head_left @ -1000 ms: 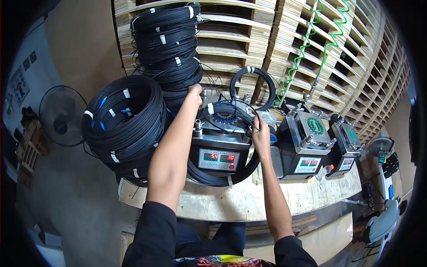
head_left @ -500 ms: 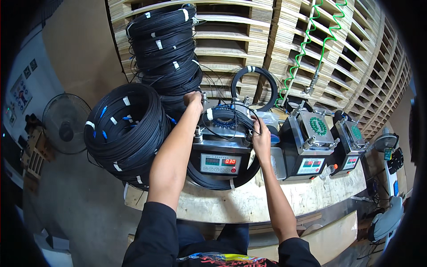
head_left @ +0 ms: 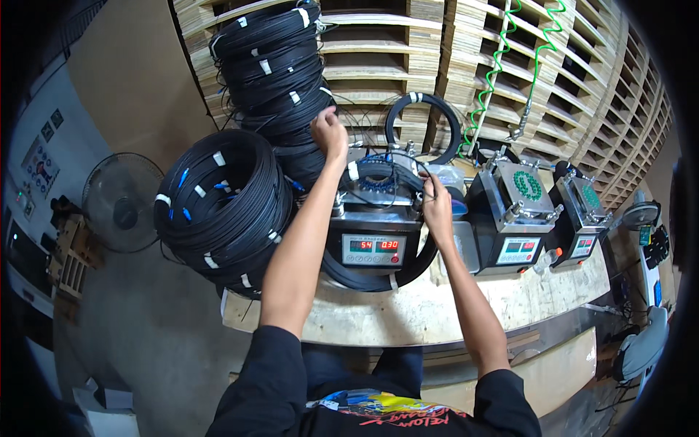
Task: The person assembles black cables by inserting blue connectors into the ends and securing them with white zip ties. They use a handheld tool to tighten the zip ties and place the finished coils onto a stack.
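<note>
Black cable coil [head_left: 405, 177] is sitting on top of the nearest machine [head_left: 378, 218], the one that's showing red digits on its front. My main worry is the loose strand [head_left: 430, 173] that's arcing out over the machine's top right corner. If that's getting dragged along with the coil, I reckon it could be catching on one of the metal knobs [head_left: 338, 205] at the machine's corners. Only the right side is clearly being gripped, so the left side could be sagging and fanning out. The tall coil stack [head_left: 273, 80] behind and left of the machine is looking a bit wobbly and trailing thin strands, so a snag there might be pulling a few rings loose.

As for the hands, they're sitting apart. The right hand [head_left: 437, 211] is pinching the coil near the machine's top right corner, fingers closing on its edge. The left hand [head_left: 330, 135] is hanging up past the machine's top left corner, in front of that stack, fingers loosely curling. Whether it's touching the stack or pinching a thin strand, I honestly can't tell. The big coil pile [head_left: 226, 233] is standing left of the machine, so that forearm could be brushing it.
</note>
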Demonstrator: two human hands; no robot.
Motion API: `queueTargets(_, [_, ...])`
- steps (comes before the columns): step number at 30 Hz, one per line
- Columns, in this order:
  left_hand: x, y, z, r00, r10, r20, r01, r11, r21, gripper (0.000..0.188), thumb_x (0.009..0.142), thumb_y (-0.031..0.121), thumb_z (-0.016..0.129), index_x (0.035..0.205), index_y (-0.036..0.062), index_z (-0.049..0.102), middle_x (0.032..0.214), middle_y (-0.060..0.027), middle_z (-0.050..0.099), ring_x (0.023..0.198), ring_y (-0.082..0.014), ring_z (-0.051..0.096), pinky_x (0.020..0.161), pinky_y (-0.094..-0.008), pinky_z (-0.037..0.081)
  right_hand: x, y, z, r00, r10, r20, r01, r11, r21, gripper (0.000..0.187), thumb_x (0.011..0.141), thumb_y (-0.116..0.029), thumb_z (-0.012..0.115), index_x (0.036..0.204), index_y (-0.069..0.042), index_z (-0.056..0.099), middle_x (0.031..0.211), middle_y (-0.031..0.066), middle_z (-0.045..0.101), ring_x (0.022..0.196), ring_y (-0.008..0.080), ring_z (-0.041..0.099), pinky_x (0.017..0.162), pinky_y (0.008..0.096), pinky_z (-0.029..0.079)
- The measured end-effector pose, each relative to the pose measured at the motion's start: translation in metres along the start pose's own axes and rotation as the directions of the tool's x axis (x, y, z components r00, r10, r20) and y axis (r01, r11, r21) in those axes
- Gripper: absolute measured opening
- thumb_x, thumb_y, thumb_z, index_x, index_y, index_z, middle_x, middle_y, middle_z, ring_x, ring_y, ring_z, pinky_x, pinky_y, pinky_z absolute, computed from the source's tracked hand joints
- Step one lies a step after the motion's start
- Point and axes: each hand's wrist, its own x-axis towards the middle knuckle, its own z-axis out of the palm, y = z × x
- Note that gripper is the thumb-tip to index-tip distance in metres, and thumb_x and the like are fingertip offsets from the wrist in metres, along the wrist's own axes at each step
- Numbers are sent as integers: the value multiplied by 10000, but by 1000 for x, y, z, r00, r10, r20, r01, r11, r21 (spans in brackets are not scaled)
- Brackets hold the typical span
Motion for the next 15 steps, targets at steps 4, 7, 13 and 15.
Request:
queueTargets(4, [-57,74,-69,993,78,85,-47,947,-318,231,1008,60,476,1188,-16,600,1146,-180,670,1058,-265,644,926,-358,490,-2,-4,-8,997,76,6,-75,996,-41,340,1052,-260,471,1192,-1,640,1016,265,688,982,437,662,844,433,502])
queueTargets(7, [-110,84,-124,975,195,104,-174,968,-180,204,1008,44,487,1176,1,595,1166,-158,618,1101,-282,598,957,-373,462,-3,0,-7,997,74,-10,-75,997,-24,346,1052,-262,466,1179,3,647,998,270,690,971,434,664,836,432,504])
queueTargets(13, [-153,73,-178,924,276,266,-355,878,322,223,932,31,584,1137,80,656,1011,-125,544,1000,-304,524,935,-436,384,-1,-1,-4,996,87,-21,-88,996,-31,332,1049,-248,469,1174,-2,652,936,268,686,878,419,673,782,436,504])
queueTargets(15, [-148,64,-183,893,323,313,-416,859,300,254,936,-4,566,1150,78,675,933,-118,539,910,-298,527,869,-445,404,-1,-7,-7,992,121,-16,-122,992,-45,329,1048,-245,469,1173,-3,652,914,264,683,848,411,671,766,436,501])
